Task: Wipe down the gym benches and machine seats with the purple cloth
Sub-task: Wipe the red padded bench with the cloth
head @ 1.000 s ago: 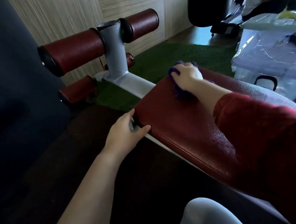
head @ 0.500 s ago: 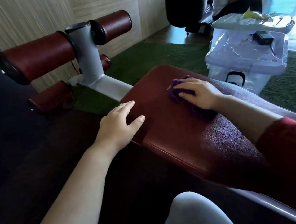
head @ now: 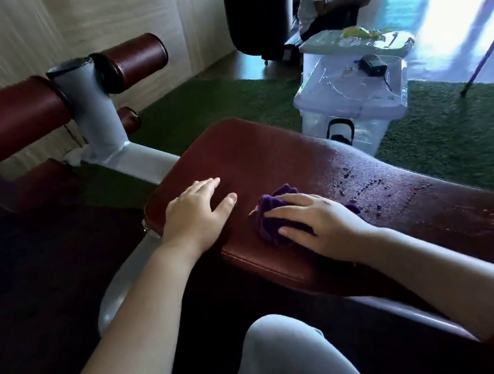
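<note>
Head view: right hand (head: 319,225) presses the bunched purple cloth (head: 268,215), fingers straight, onto the maroon bench pad (head: 266,154) near its front edge. Left hand (head: 195,214) rests flat beside it. Pad's long axis runs left-right.

Two hands (head: 195,214) (head: 322,225), one purple cloth (head: 268,219), one bench (head: 267,160), four roller pads (head: 7,119) (head: 134,62) (head: 128,120) (head: 37,184)

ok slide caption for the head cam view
Right hand presses the purple cloth on the dark red bench pad; left hand rests flat beside it.
</note>
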Demonstrator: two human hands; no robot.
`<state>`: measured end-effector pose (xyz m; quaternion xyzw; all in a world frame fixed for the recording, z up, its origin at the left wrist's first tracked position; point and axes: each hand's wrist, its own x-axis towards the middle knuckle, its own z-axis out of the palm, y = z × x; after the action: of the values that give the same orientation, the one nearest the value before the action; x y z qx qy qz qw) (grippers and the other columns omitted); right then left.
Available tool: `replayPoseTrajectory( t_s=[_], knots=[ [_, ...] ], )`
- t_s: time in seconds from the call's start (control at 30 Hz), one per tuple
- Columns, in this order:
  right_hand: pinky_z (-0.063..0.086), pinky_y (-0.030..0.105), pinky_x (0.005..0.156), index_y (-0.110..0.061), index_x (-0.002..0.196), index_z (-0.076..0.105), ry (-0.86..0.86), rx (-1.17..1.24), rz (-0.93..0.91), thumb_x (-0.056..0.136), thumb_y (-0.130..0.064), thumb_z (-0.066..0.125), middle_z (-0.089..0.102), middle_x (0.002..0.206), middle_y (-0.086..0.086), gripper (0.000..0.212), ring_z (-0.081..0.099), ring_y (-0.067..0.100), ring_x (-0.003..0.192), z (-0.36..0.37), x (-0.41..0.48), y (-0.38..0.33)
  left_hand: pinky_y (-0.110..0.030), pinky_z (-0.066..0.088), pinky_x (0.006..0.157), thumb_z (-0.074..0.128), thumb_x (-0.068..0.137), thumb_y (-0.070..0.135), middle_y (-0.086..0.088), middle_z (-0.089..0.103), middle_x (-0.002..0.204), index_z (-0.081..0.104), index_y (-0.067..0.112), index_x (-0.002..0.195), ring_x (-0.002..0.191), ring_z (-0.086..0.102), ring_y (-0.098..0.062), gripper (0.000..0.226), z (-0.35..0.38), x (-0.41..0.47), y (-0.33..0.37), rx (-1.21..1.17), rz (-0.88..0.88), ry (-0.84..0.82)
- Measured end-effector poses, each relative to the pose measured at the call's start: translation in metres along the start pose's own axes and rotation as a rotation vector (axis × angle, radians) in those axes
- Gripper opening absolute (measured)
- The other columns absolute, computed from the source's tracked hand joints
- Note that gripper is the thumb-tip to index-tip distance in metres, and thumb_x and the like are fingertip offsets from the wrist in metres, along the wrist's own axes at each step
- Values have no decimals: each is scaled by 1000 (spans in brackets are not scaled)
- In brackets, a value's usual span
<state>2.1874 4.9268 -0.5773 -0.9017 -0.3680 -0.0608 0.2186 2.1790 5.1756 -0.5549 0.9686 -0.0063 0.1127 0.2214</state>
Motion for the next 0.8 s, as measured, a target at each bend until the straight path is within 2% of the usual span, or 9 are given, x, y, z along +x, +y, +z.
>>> replayPoseTrajectory(
  t_s=[0.07,0.13,0.27,0.37,0.43,0.5,0.67,0.73,0.8],
  knots=[
    [34,20,108,-39,128,56,-49,22,-48,92,-45,53,51,139,-7,36,49,4,123,-14,-13,18,-39,23,114,48,94,52,3,44,149,46,23,142,143,28,-14,57,5,3,8,5,27,-12],
    [35,22,108,-36,125,60,-1,38,4,91,-39,58,55,135,-6,34,50,4,124,-25,-13,57,-41,19,114,48,93,55,5,41,151,44,25,143,145,25,-13,59,13,3,18,25,66,-62],
    [43,32,101,-32,122,64,306,-67,428,90,-33,62,59,131,2,31,55,23,121,-41,11,143,-52,3,117,45,90,63,12,29,157,36,31,147,147,14,-10,66,34,0,41,117,78,-221],
    [43,32,95,-36,126,58,294,-132,673,91,-40,54,57,133,1,36,53,27,119,-39,26,155,-57,1,115,43,88,67,13,29,156,37,33,146,147,14,-10,67,43,2,49,170,24,-202],
    [44,34,97,-37,126,57,256,-131,602,91,-42,53,56,133,0,36,53,27,119,-33,21,138,-58,2,115,44,87,67,14,29,156,37,34,145,147,15,-9,67,43,4,51,180,6,-205],
    [44,34,98,-37,125,59,205,-110,428,90,-44,54,57,132,-3,36,55,24,118,-25,2,108,-58,1,115,43,88,67,14,29,156,37,35,145,147,15,-10,66,44,4,51,181,5,-207],
    [34,20,98,-37,127,58,96,-71,132,92,-44,54,53,136,-5,36,54,14,117,-26,-71,31,-56,-1,115,40,89,68,14,24,158,31,37,148,148,11,-10,67,44,1,48,195,21,-222],
    [32,19,106,-38,129,56,14,-15,41,94,-45,51,49,141,-6,36,49,8,123,-33,-92,33,-56,-1,115,40,88,68,14,24,158,32,37,147,148,11,-10,67,45,1,49,200,19,-215],
    [35,21,107,-33,126,60,5,41,6,93,-41,55,52,139,-4,34,50,7,125,-42,-98,58,-56,0,116,40,88,68,14,25,158,32,37,147,148,12,-10,67,46,0,49,204,19,-204]
  ],
)
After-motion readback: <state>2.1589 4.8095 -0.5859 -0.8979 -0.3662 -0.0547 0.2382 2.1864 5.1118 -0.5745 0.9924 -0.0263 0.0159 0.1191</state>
